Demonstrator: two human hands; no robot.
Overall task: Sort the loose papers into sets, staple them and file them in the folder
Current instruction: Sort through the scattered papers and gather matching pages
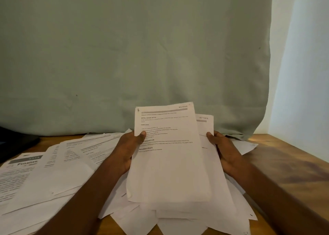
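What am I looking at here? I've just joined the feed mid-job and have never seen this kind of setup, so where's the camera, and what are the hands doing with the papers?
There is no machine here: a person is working with bare hands. The single picture comes from a camera worn on the person's head, looking forward and down, so both arms reach in from the bottom edge.

The left hand grips a printed sheet by its left edge, thumb on the front. The right hand holds another sheet just behind it, marked "Section 2" at the top corner. Both are raised over a wooden table.

More loose papers lie spread out on the table to the left and beneath the hands. A pale green curtain hangs behind. No stapler or folder is clearly visible; a dark object at the far left is too cut off to identify.
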